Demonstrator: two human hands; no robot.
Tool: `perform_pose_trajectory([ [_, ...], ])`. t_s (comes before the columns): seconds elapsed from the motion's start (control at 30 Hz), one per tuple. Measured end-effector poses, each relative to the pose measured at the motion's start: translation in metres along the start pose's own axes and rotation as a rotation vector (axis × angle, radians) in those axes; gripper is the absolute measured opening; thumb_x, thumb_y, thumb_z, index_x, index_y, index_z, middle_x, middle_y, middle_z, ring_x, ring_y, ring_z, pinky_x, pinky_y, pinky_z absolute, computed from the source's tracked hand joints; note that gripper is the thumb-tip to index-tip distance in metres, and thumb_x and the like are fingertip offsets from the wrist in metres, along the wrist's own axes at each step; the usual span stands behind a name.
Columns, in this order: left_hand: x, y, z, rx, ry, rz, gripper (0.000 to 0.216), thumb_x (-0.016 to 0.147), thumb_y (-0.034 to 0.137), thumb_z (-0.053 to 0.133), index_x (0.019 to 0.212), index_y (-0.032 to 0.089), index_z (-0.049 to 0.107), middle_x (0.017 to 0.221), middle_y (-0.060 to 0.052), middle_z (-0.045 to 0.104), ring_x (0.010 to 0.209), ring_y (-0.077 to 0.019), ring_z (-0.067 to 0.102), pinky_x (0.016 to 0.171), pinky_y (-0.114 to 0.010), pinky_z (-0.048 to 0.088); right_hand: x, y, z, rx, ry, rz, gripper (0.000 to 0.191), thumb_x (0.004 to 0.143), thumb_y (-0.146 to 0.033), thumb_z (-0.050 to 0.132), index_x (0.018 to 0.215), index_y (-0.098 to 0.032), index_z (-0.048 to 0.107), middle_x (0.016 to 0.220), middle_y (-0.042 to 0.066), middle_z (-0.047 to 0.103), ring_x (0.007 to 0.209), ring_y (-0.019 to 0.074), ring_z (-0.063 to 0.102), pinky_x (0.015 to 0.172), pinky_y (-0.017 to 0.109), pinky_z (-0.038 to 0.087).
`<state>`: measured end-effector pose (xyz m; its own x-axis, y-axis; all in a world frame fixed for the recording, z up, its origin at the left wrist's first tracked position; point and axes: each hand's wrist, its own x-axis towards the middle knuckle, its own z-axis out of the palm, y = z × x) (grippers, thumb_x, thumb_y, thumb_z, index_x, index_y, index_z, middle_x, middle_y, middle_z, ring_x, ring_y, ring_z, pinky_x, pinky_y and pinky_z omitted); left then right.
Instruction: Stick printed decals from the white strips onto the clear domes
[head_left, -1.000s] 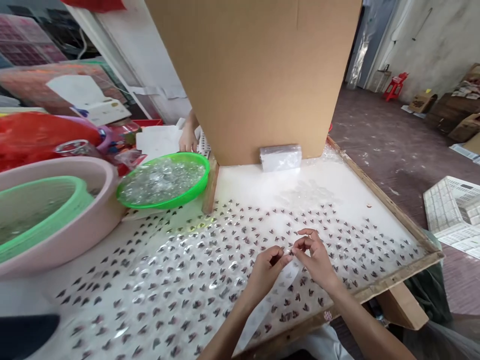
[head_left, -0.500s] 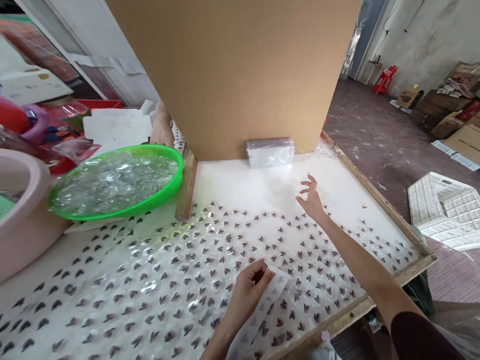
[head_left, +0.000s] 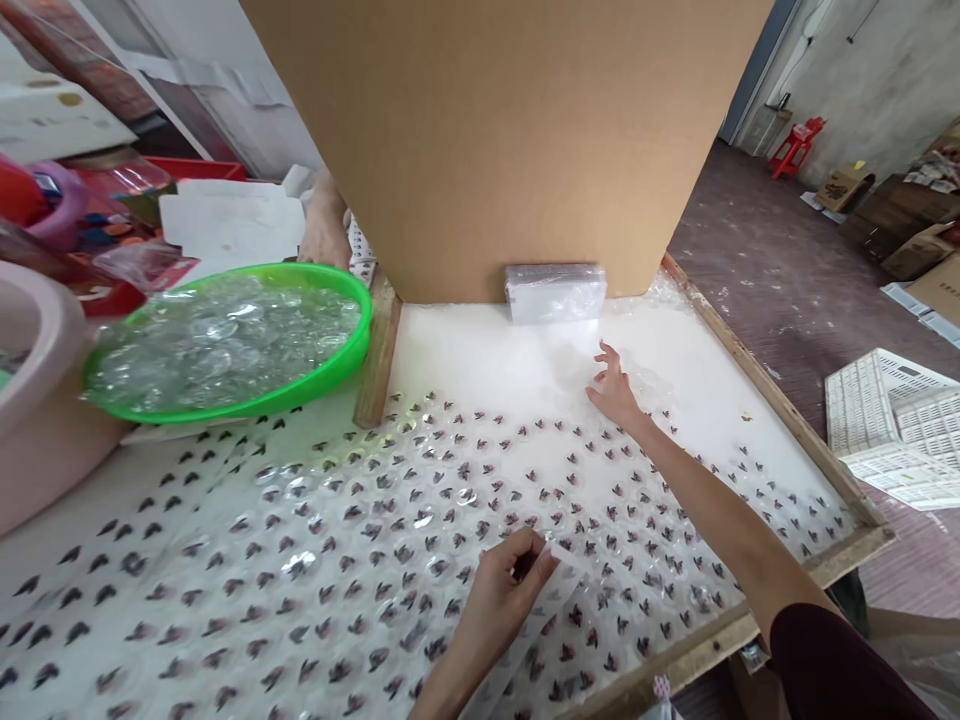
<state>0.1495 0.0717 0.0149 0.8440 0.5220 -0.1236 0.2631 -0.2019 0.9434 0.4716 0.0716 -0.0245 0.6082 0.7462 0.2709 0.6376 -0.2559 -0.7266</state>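
My left hand (head_left: 506, 580) pinches a white translucent sheet (head_left: 571, 556) between thumb and fingers near the front of the table. Faint printed marks show on this sheet, which trails down beneath my wrist. Farther back, my right hand (head_left: 616, 388) hovers low over the white tabletop (head_left: 457, 350), its fingers bent but apart. I see nothing held in it, though a clear piece would be hard to make out. Spread over the surface around both hands are many thin clear round pieces (head_left: 424, 520), each with a small dark wing-shaped print.
A cardboard sheet (head_left: 510, 130) stands upright behind a clear-wrapped stack (head_left: 555, 296). At left are a green basin (head_left: 300, 392) of clear discs and a pink tub (head_left: 52, 440). Another person's hand (head_left: 327, 235) rests behind the basin. Wooden rails (head_left: 780, 390) edge the table; white crates (head_left: 870, 410) stand right.
My right hand has come slightly down and nearer, its fingers drawn closer together. The left hand still grips the sheet, a little farther right. The view has shifted slightly.
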Motion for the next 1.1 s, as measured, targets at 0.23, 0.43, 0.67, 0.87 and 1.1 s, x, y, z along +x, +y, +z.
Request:
perform_pose_trajectory([
  [0.23,-0.001,0.009,-0.004,-0.031,0.021,-0.016,0.032,0.085,0.039,0.052,0.061,0.019,0.044,0.061,0.002,0.042,0.059,-0.0131,0.039,0.055,-0.023,0.032,-0.029,0.009,-0.065,0.056,0.240,0.004,0.083,0.078,-0.030,0.061,0.145,-0.028,0.011,0.137,0.014,0.045,0.093,0.0213,0.060,0.087,0.042,0.048],
  [0.43,0.000,0.010,-0.001,0.011,0.033,0.039,0.033,0.084,0.039,0.054,0.059,0.019,0.046,0.058,0.002,0.042,0.057,-0.0129,0.040,0.054,-0.023,0.033,-0.096,0.055,-0.129,-0.117,0.348,0.103,0.081,0.077,-0.033,0.062,0.143,-0.028,0.015,0.133,0.014,0.047,0.089,0.0203,0.062,0.081,0.040,0.050],
  [0.67,0.004,0.005,0.001,0.030,0.072,0.069,0.033,0.085,0.041,0.053,0.061,0.019,0.047,0.060,0.002,0.043,0.058,-0.0134,0.042,0.055,-0.023,0.035,-0.117,0.073,-0.127,-0.120,0.295,0.158,0.079,0.076,-0.035,0.062,0.142,-0.024,0.019,0.131,0.013,0.051,0.096,0.0214,0.060,0.087,0.044,0.048],
  [0.87,0.002,0.008,-0.001,0.032,0.084,0.078,0.034,0.086,0.042,0.052,0.062,0.020,0.045,0.061,0.002,0.042,0.059,-0.0133,0.041,0.055,-0.023,0.035,-0.108,0.068,-0.143,0.035,0.432,0.299,0.044,0.078,-0.035,0.057,0.117,-0.020,0.044,0.090,0.004,0.064,0.083,0.0189,0.059,0.080,0.037,0.047],
  [1.1,0.002,0.005,-0.002,0.048,0.099,0.089,0.034,0.087,0.042,0.052,0.063,0.020,0.044,0.061,0.003,0.041,0.059,-0.0131,0.041,0.056,-0.023,0.034,-0.106,0.074,-0.145,0.208,0.304,0.523,0.043,0.065,-0.030,0.062,0.105,-0.021,0.047,0.075,0.001,0.067,0.072,0.0193,0.061,0.068,0.032,0.045],
])
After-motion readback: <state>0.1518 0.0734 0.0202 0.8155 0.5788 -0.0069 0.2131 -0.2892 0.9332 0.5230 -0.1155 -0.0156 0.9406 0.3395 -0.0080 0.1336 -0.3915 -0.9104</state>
